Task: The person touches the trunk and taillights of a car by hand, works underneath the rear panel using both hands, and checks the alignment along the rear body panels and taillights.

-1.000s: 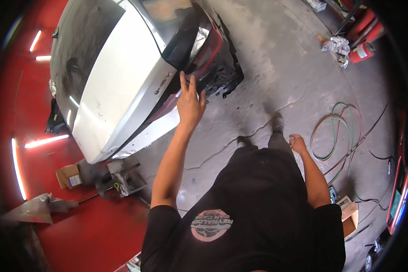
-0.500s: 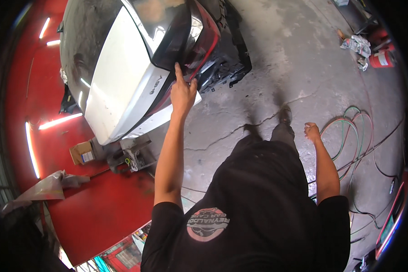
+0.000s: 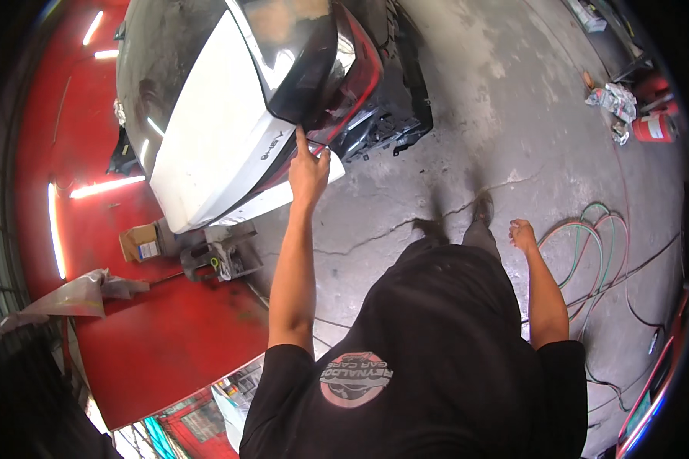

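Observation:
My left hand (image 3: 309,174) reaches out with its index finger extended and its thumb apart, holding nothing. The fingertip touches the rear corner of a car's white trunk lid (image 3: 214,130), where it meets the dark body panel (image 3: 305,86). Beside that corner is the red and dark tail light (image 3: 360,73). Below the finger runs a gap along the lid's lower edge, with a white lower piece (image 3: 283,195) under it. My right hand (image 3: 522,234) hangs low at my side with curled fingers, away from the car; whatever is inside them, if anything, is hidden.
The car's rear end shows exposed black parts (image 3: 394,126). Red and green hoses (image 3: 589,229) coil on the concrete floor at the right. A red can (image 3: 654,128) stands far right beside crumpled paper (image 3: 614,101). On the left are a red panel (image 3: 168,336) and a cardboard box (image 3: 139,242).
My left index finger has moved slightly, staying at the lid's corner. The whole view has shifted, so the car sits a little lower and further right. My right hand still hangs curled.

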Demonstrator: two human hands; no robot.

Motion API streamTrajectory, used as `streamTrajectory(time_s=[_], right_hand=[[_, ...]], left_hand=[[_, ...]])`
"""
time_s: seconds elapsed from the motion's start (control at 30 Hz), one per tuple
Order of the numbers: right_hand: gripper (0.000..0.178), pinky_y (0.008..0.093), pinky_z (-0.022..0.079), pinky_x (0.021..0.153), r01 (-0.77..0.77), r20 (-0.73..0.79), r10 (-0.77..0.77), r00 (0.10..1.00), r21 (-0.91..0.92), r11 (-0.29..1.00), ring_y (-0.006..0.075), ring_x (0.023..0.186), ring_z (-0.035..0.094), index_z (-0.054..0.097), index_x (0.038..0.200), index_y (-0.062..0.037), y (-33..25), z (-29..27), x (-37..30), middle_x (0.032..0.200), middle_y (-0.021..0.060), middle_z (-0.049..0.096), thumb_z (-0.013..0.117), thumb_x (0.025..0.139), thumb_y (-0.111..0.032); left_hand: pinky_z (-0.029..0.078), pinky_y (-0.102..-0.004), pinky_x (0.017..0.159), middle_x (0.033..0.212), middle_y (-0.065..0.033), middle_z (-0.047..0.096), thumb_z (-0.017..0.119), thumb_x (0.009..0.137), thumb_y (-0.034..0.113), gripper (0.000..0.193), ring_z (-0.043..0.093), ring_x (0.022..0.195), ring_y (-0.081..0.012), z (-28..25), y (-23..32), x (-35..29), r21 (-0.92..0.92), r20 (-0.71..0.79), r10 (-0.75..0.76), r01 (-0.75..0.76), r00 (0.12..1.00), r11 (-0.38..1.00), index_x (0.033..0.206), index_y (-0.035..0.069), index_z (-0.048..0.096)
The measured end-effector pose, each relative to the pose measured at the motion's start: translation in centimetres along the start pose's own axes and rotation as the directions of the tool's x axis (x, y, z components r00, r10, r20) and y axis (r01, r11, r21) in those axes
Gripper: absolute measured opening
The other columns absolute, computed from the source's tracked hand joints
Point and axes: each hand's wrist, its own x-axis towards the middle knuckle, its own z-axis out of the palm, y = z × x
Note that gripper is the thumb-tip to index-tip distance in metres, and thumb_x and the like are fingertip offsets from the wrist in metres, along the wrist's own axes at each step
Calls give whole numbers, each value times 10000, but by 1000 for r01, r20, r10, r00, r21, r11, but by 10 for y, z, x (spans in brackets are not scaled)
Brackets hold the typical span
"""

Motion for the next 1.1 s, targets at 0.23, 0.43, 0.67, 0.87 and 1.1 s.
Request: streamTrajectory(time_s=[0.23, 0.43, 0.67, 0.87, 1.1], right_hand=[[365, 317, 476, 416, 19, -28, -21, 999, -80, 997, 210, 517, 627, 620, 1205, 27, 22, -13, 3, 767, 148, 666, 504, 887, -108], [367, 306, 452, 386, -87, 13, 88, 996, -44, 995, 184, 504, 611, 621, 1214, 14, 37, 9, -5, 756, 135, 660, 504, 886, -103], [543, 443, 440, 1047, 3, 242, 116, 963, -441, 897, 380, 1226, 559, 568, 1329, -34, -8, 90, -52, 1276, 289, 574, 621, 880, -335], [783, 483, 444, 1044, -187, 268, 442, 856, -636, 749, 491, 1231, 506, 350, 1515, -152, -10, 124, -75, 1451, 287, 369, 673, 859, -433], [808, 514, 506, 955, -212, 228, 507, 831, -712, 669, 467, 1207, 522, 295, 1539, -190, -3, 159, -56, 1356, 304, 404, 668, 871, -449]], left_hand=[[502, -380, 662, 782, -159, 666, 658, 880, 169, 655, 646, 664, -273, 2, 7, -26, -155, -152, 119, -142, 981, 978, 1464, 34, 392], [470, -413, 895, 1105, -196, 626, 673, 897, 123, 475, 605, 1011, -302, -52, -8, -8, 1, -433, 264, -293, 862, 956, 1331, -21, 544], [408, -472, 1036, 1385, -279, 475, 674, 916, 398, 670, 498, 1268, -411, -112, -5, 56, 333, -108, 368, -316, 923, 889, 1401, -22, 478], [470, -427, 964, 1280, -239, 575, 729, 878, 387, 661, 579, 1161, -362, -94, 13, 68, 371, -96, 295, -241, 951, 897, 1345, -41, 541], [507, -431, 891, 1251, -226, 588, 784, 826, 382, 784, 604, 1111, -342, -79, 4, 65, 533, -71, 321, -236, 944, 813, 1398, -50, 464]])
